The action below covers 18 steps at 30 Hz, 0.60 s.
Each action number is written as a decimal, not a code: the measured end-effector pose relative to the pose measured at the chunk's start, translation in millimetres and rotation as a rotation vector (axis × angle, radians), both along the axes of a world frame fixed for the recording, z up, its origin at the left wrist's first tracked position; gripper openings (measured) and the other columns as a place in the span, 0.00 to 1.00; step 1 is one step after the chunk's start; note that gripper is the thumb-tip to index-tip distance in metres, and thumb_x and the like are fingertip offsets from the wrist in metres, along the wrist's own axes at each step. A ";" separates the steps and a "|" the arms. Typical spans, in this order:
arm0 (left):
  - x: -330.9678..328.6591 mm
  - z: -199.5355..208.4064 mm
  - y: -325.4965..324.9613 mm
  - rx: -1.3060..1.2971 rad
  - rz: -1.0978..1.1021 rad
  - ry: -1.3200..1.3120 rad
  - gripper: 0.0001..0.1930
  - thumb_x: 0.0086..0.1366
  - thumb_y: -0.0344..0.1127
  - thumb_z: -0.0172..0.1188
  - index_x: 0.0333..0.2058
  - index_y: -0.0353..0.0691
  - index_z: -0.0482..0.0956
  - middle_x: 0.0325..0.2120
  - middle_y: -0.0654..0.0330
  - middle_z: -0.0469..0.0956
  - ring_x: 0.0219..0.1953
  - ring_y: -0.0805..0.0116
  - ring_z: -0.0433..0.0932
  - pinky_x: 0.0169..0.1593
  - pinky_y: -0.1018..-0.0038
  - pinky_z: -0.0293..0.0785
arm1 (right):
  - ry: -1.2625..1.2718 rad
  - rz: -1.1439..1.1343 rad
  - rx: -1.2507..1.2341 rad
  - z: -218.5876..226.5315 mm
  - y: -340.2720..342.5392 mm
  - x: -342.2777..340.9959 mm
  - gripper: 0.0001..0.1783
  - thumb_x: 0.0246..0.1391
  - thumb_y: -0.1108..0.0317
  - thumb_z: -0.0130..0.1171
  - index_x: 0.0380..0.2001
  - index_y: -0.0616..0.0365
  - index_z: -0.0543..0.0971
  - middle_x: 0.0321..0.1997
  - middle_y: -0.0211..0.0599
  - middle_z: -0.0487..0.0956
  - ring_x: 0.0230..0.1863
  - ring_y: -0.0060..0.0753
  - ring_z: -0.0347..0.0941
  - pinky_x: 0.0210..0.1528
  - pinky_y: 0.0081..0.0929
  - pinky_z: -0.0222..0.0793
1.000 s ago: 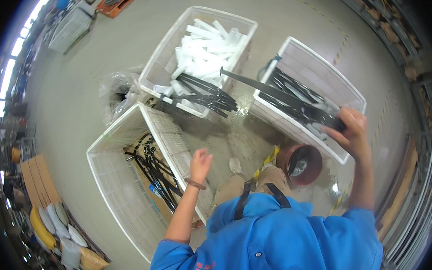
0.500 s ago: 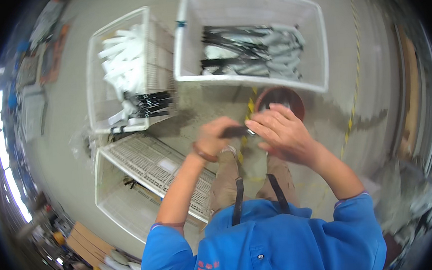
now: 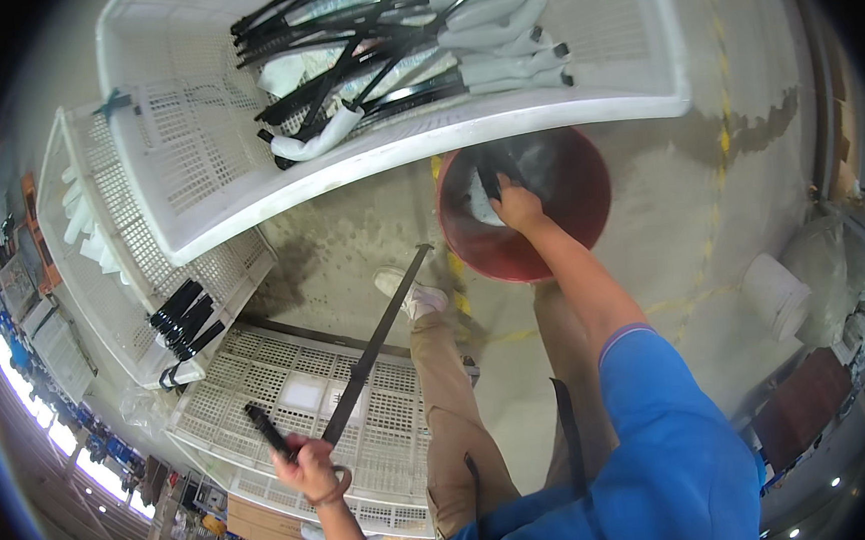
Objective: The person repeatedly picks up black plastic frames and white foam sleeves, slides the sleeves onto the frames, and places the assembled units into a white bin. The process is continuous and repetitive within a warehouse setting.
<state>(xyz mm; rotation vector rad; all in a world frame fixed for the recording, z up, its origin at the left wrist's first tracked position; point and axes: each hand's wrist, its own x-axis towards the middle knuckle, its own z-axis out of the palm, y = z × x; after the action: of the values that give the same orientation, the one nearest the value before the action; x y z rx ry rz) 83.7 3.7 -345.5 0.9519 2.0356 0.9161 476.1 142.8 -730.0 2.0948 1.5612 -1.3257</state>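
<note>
**Long black strip now in the left hand alone, right hand down in the red bucket**

Grey concrete floor (image 3: 351,246) fills the middle of the view, ringed by white perforated plastic crates. At twelve o'clock sits the large white crate (image 3: 204,156) stacked with black metal strips and pale grey moulded pieces (image 3: 406,41); a second crate at nine o'clock (image 3: 113,292) holds a small bunch of short black parts (image 3: 183,318), and a shallow white crate (image 3: 383,424) lies at seven o'clock.

Half a second ago both hands met in front of the chest around a dark piece. They have since parted. The left hand (image 3: 306,467), low at seven o'clock, has its fingers clamped round the near end of a long, thin black metal strip (image 3: 378,349), which slants up toward the centre over the shallow crate. The right hand (image 3: 516,207) has gone out to one o'clock into the round red plastic bucket (image 3: 562,251); its fingers curl down against dark pieces inside, though whether they grip one cannot be told.

By this reading, the strip stays in hand while the right hand deals with the bucket's contents.
</note>
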 end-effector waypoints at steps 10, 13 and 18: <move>22.3 -2.3 18.6 0.067 0.031 0.107 0.26 0.61 0.60 0.64 0.36 0.44 0.64 0.19 0.67 0.63 0.13 0.75 0.61 0.16 0.79 0.60 | -0.019 -0.118 -0.102 -182.6 19.7 -38.6 0.35 0.50 0.56 0.64 0.59 0.63 0.71 0.59 0.55 0.75 0.63 0.54 0.69 0.63 0.39 0.66; 26.5 -4.4 19.9 0.064 0.092 0.020 0.28 0.58 0.57 0.68 0.36 0.40 0.65 0.19 0.66 0.66 0.15 0.74 0.65 0.18 0.77 0.62 | 0.215 -0.512 -0.047 -134.6 2.6 -19.9 0.31 0.45 0.64 0.70 0.52 0.65 0.76 0.54 0.54 0.78 0.57 0.51 0.74 0.59 0.37 0.68; 53.8 -0.6 28.7 -0.032 -0.083 0.036 0.19 0.57 0.39 0.73 0.36 0.38 0.72 0.22 0.65 0.74 0.23 0.74 0.72 0.28 0.79 0.70 | 0.769 -0.812 0.029 22.8 3.7 23.6 0.22 0.47 0.83 0.63 0.48 0.60 0.77 0.43 0.31 0.78 0.46 0.27 0.74 0.50 0.27 0.69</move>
<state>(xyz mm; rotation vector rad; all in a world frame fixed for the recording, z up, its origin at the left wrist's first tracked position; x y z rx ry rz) 137.4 32.4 -346.1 1.0340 2.0187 0.8262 499.7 146.5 -707.2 2.5032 0.8549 -2.6208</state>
